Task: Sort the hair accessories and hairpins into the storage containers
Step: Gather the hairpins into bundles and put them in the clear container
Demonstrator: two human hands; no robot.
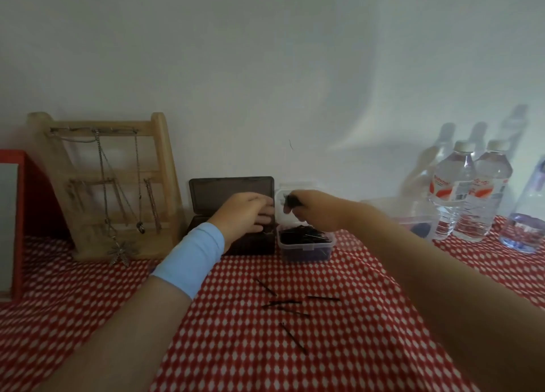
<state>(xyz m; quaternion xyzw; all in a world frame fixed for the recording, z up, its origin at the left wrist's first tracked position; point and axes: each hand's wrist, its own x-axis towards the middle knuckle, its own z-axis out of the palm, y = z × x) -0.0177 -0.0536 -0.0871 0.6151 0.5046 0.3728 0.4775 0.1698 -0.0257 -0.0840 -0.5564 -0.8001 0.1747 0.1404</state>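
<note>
Red checked cloth (339,362) against white wall (265,67). Right hand (314,213) pinches hairpins (290,200), clear box (305,247) at six o'clock; left hand (246,214) relaxed on dark box (230,189).

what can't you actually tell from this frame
Inside of the dark box: head view, covered by the left hand; whether that hand holds anything is hidden.
The dark bundle pinched by the right hand: blurred, pin count unreadable.
The clear tub by the bottles: mostly behind the right forearm.
The red frame: cut off by the left edge.
</note>
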